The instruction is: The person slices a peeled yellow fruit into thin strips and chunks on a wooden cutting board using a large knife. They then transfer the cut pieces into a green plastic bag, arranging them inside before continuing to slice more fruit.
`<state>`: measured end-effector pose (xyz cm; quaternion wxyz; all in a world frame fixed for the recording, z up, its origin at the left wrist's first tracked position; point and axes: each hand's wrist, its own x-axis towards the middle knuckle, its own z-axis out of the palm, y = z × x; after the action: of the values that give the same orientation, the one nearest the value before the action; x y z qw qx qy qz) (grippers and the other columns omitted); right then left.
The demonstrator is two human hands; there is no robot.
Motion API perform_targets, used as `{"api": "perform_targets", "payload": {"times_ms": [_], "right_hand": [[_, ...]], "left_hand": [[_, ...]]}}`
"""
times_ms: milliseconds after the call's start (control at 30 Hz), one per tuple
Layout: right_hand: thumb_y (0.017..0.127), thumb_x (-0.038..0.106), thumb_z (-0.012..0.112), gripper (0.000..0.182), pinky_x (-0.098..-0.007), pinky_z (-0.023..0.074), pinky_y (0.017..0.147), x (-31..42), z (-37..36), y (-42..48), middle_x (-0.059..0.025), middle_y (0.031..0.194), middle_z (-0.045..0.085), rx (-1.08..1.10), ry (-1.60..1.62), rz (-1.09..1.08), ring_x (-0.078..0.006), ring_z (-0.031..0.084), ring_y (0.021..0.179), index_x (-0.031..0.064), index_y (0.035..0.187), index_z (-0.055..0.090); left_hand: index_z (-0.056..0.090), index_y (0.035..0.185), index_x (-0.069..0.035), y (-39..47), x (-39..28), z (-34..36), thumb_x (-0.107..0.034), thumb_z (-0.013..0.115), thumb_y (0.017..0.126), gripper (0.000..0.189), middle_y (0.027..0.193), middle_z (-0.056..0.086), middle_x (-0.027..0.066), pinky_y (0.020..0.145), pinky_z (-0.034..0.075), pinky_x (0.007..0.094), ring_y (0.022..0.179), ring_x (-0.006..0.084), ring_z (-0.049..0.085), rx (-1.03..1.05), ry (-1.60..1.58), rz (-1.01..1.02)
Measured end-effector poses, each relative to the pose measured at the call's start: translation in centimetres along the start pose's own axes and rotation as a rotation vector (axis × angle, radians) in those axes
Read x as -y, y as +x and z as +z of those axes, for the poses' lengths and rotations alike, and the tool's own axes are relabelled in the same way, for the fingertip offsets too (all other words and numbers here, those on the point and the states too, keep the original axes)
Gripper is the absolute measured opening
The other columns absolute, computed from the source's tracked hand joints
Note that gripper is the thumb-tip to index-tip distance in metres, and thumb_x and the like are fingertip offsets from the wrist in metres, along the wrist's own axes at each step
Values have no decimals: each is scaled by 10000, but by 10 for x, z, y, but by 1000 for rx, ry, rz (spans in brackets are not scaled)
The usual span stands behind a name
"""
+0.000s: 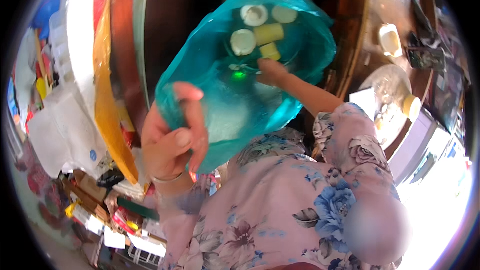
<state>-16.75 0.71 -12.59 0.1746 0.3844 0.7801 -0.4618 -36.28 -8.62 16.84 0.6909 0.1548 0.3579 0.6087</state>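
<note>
A translucent teal plastic bag (pixel 180 58) hangs wide-mouthed before me. My left hand (pixel 174 131) grips its near left edge, with plastic bunched about the fingers and a thin bangle at the wrist. Inside the bag are yellow cylinders (pixel 268 33) and white round pieces (pixel 243 42), one of them hollowed at the end (pixel 254 15). My right hand (pixel 273 72) reaches in over the right side, its fingers beside the lowest yellow cylinder. Blur and the hand's angle hide whether it holds anything. A small green light (pixel 239 75) glows near those fingers.
On the brown table at right, a round tray (pixel 388 78) bears small bits and a yellow cylinder (pixel 411 108). A pale oblong dish (pixel 390 40) and a phone (pixel 426 58) sit beyond. Orange-yellow sheeting (pixel 103 108) and a white bag (pixel 67 131) stand at left.
</note>
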Motion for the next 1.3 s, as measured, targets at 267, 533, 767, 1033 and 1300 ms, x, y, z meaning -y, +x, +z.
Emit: {"api": "perform_targets", "payload": {"times_ms": [267,533,767,1033,1300], "right_hand": [[685,233,632,305,-424,486,775,27,-45,-40,-188,922,604,-311,126,82,-346,593,911,41,905,546],[688,232,657,283,-413,489,742,25,-136,-192,-179,852,602,-765,245,25,-339,603,833,33,858,550],[697,242,639,296,-412,482,747,-91,-167,-299,-179,941,609,-1013,37,487,-336,607,850,41,900,560],[727,222,611,303,-423,466,818,-120,-161,-324,-156,1008,621,-832,-86,644,-328,585,966,75,991,626],[862,157,545,206,-328,498,737,44,-174,-229,-135,880,666,-611,212,-48,-214,641,837,22,988,636]], "left_hand": [[387,1186,64,-8,15,31,-86,566,815,439,676,435,89,380,290,181,439,80,351,-56,-11,20],[415,1187,42,-14,20,47,-87,473,870,347,727,432,79,346,303,191,390,101,334,1,186,-3],[435,1196,9,-18,29,52,-94,462,897,318,738,445,59,376,328,182,430,93,367,14,229,-27],[441,1196,-1,-26,33,47,-105,466,891,323,737,447,54,381,326,182,432,96,369,-9,243,-47],[415,1213,41,-49,36,41,-89,504,847,398,696,467,62,356,294,206,392,99,376,-57,189,-88]]}}
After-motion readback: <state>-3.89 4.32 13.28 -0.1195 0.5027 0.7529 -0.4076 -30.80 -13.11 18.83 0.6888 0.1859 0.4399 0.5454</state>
